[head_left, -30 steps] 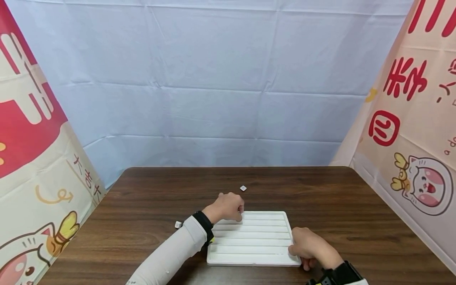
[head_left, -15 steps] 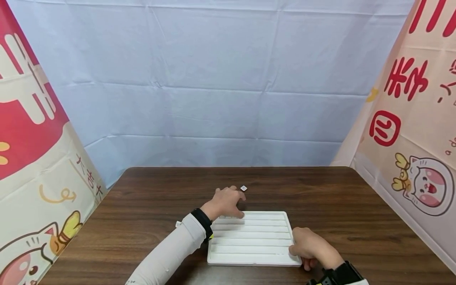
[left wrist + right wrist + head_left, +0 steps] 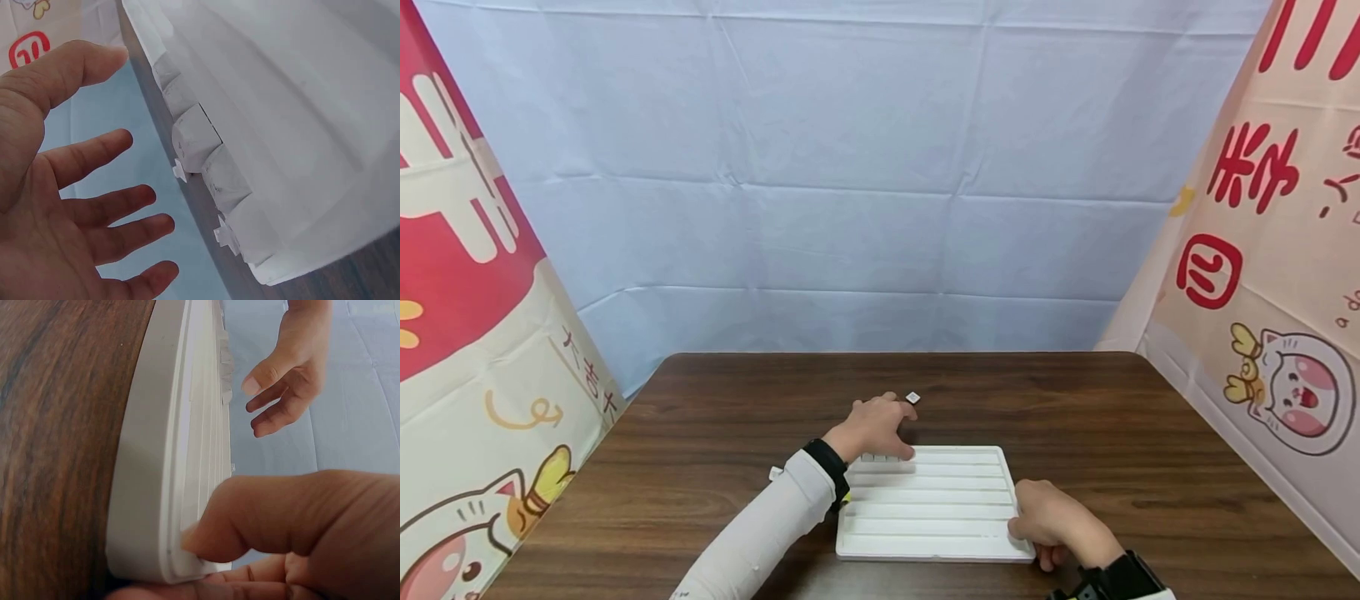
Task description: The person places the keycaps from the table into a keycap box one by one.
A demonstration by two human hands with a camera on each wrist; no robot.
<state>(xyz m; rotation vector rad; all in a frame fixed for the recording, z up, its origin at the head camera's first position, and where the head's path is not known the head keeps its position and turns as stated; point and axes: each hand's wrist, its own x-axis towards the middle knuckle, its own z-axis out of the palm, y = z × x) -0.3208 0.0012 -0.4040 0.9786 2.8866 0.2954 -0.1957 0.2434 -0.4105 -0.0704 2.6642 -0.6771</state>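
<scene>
A white ridged tray point(image 3: 936, 525) lies on the table. My right hand point(image 3: 1054, 521) grips its near right corner, the thumb over the rim and the other fingers outside, as the right wrist view confirms. Over the tray's far left part hovers my left hand point(image 3: 876, 427), fingers spread and holding nothing. Several white keycap-like pieces point(image 3: 195, 134) sit side by side in the far groove, partly hidden by that hand in the head view. Just beyond its fingertips lies a loose small white square piece point(image 3: 912, 397).
Another small white piece point(image 3: 776, 472) lies left of the tray, partly covered by the left sleeve point(image 3: 760, 525). The brown wooden table point(image 3: 1112, 425) ends at a pale blue cloth backdrop point(image 3: 850, 242). Printed cloths hang at both sides.
My left hand has uncurled and spread its fingers over the tray's far left, showing pieces in the groove. My right hand has kept its grip on the corner.
</scene>
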